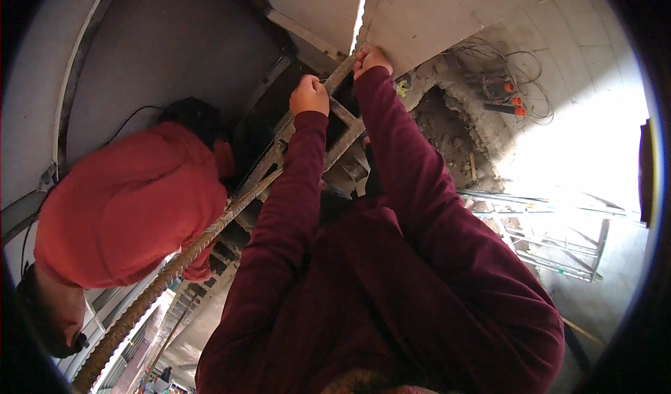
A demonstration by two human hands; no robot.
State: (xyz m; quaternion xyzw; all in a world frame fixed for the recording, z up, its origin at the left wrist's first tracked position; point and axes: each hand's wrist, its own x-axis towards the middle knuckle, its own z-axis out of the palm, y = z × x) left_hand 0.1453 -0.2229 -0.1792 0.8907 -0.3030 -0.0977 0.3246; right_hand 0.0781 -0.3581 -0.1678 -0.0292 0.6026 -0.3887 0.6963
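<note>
Both arms, in dark maroon sleeves, reach forward to a dirty, angular metal frame [344,130]. My left hand [309,96] is closed around its left bar, with the fingertips hidden on the far side. Farther up, my right hand [372,60] is closed at the frame's top end, close to a bright gap between two pale panels. A long rusty ribbed steel bar [164,279] slants from the lower left up to the frame; where they meet is not clear.
A person in a red top [133,205] bends down close on my left. To the right are a broken-out hole [447,132] with rubble, orange-ended pipes [516,102] with loose wires, and a metal lattice [559,240] on the floor. Large panels [433,10] stand ahead.
</note>
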